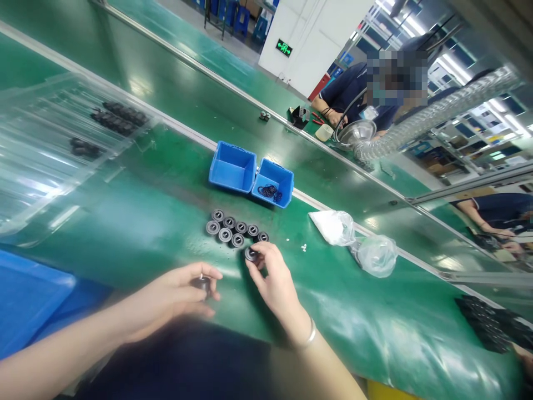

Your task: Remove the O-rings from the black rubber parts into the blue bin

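My left hand (183,291) is closed around a small dark round part (202,284) with a thin metal pin on top, held above the table's near edge. With thumb and fingers, my right hand (270,272) grips a black cylindrical part (250,254) at the near right end of a cluster. That cluster is two rows of several black cylindrical parts (225,235), upright on the green surface, each showing a pale slot in its round top. A bracelet circles my right wrist.
Two blue bins (233,186) stand behind the cluster; the right one holds thin black rings (270,191). Plastic bags (333,226) and small white bits lie to the right. A clear tray (54,161) with dark parts is at left. Co-workers (353,89) sit across.
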`<action>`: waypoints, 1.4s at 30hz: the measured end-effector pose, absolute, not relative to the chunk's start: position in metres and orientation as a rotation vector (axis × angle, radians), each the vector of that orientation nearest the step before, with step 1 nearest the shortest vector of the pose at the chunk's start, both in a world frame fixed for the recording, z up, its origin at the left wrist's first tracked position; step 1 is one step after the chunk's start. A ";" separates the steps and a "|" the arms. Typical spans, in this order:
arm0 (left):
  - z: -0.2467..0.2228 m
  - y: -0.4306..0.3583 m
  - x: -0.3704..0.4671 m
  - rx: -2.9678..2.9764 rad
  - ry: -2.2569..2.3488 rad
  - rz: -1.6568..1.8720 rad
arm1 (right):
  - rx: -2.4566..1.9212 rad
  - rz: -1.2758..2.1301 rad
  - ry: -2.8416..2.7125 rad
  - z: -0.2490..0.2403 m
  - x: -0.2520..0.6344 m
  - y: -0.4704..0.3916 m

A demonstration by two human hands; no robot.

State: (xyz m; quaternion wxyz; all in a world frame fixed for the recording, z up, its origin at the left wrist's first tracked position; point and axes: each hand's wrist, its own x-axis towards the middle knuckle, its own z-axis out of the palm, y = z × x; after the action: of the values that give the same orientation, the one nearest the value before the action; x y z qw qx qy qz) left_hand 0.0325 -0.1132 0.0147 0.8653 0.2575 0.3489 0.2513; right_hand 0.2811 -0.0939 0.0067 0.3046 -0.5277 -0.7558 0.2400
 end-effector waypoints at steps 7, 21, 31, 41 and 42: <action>0.016 -0.115 0.038 0.693 0.815 0.543 | -1.389 0.383 -2.034 0.013 0.275 -0.100; -0.001 -0.130 0.045 1.366 0.990 0.601 | -1.137 1.341 -2.010 0.030 0.238 -0.121; -0.009 -0.124 0.041 1.248 0.957 0.561 | -1.113 1.721 -0.771 0.036 0.275 -0.104; -0.010 -0.121 0.039 1.292 0.949 0.505 | -1.405 1.296 -1.190 0.024 0.291 -0.107; -0.010 -0.122 0.039 1.300 0.948 0.506 | -1.495 1.124 -1.319 0.020 0.295 -0.107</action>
State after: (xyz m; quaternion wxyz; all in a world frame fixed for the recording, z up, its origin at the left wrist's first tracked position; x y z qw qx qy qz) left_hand 0.0392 -0.1216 -0.0099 0.6650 0.5756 0.4198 0.2241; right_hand 0.2950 -0.1071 0.0204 0.4137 -0.5949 -0.5245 0.4470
